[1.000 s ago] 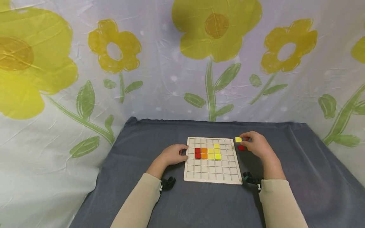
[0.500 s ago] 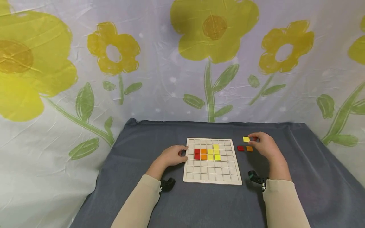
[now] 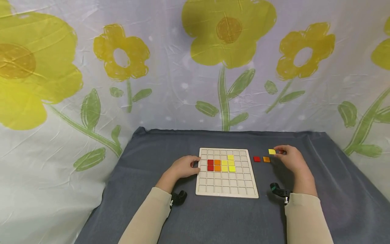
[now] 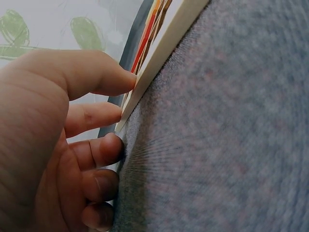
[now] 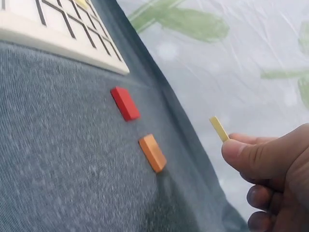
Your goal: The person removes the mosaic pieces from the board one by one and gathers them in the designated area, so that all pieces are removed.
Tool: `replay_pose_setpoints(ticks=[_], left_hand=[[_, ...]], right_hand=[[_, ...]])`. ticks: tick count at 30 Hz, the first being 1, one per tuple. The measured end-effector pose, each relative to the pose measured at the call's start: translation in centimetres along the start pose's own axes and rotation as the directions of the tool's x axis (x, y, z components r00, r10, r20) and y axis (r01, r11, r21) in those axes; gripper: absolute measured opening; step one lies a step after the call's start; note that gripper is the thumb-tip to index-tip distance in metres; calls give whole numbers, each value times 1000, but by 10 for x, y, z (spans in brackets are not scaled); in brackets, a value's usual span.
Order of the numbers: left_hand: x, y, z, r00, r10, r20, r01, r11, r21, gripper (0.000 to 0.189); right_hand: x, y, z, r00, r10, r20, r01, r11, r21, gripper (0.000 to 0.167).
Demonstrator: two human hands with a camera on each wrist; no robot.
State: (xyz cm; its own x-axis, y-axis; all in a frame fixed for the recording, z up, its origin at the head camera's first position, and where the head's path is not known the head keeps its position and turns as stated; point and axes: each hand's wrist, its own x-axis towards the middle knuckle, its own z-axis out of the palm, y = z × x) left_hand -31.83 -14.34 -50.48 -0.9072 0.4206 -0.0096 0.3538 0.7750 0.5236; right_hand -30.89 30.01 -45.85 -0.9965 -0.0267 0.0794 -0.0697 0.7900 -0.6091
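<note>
My right hand [image 3: 291, 159] pinches a yellow square tile [image 3: 272, 151] between thumb and fingers, above the cloth to the right of the board. In the right wrist view this tile [image 5: 218, 128] is seen nearly edge-on. Below and to its left, a red tile [image 3: 257, 159] and an orange tile [image 3: 266, 159] lie apart on the cloth. My left hand [image 3: 181, 167] touches the left edge of the pale wooden grid board [image 3: 226, 189] with thumb and forefinger tips, spread apart. Red tiles [image 3: 210, 165], orange tiles [image 3: 217, 165] and several yellow tiles [image 3: 224, 165] sit in the board's cells.
A dark grey cloth [image 3: 225, 217] covers the table. Behind and beside it hangs a pale curtain [image 3: 170, 84] printed with yellow flowers. A black wrist camera [image 3: 179, 197] is worn on the left wrist, and another black camera [image 3: 278, 190] on the right.
My right hand has moved rightward with the yellow tile, away from the board, bringing the loose orange tile into full view. The left hand keeps its place at the board's edge.
</note>
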Motion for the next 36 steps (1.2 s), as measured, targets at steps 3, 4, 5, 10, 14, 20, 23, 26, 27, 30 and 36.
replay_pose_setpoints(ticks=[3, 4, 5, 10, 14, 20, 23, 26, 27, 30, 36], left_hand=[[0, 1, -1, 1000, 5, -3, -5, 1000, -9, 55], [0, 1, -2, 1000, 4, -3, -4, 1000, -6, 55], [-1, 1, -2, 1000, 2, -2, -2, 1000, -6, 55], [-1, 2, -4, 1000, 1, -4, -1, 1000, -1, 55], [0, 2, -5, 1000, 1, -3, -1, 1000, -4, 55], [-1, 2, -3, 1000, -10, -6, 10, 1000, -18, 55], [-1, 1, -1, 1000, -5, -8, 5, 1000, -20, 54], [-1, 0, 1, 1000, -1, -13, 1, 1000, -25, 54], [-1, 0, 1, 1000, 2, -16, -2, 1000, -23, 54], [-1, 0, 2, 1000, 10, -27, -10, 1000, -16, 54], [-1, 1, 1, 999, 19, -35, -19, 1000, -6, 52]], right_hand=[[-2, 4, -2, 1000, 21, 2, -21, 1000, 9, 36], [-3, 6, -3, 1000, 31, 6, -31, 999, 11, 37], [-3, 7, -3, 999, 40, 10, -40, 999, 13, 38], [-3, 15, -3, 995, 94, 15, -94, 995, 21, 39], [-3, 22, -1, 992, 123, 13, -124, 992, 21, 38], [-2, 29, 2, 988, 150, 34, -151, 989, 9, 37], [-3, 32, 4, 986, 159, 39, -159, 987, 2, 37], [-2, 34, 7, 985, 169, 34, -169, 986, -2, 37], [-1, 35, 9, 984, 173, 30, -173, 985, -2, 37], [0, 35, 12, 982, 188, 14, -188, 982, 2, 36], [0, 34, 13, 977, 212, 14, -213, 977, 30, 37]])
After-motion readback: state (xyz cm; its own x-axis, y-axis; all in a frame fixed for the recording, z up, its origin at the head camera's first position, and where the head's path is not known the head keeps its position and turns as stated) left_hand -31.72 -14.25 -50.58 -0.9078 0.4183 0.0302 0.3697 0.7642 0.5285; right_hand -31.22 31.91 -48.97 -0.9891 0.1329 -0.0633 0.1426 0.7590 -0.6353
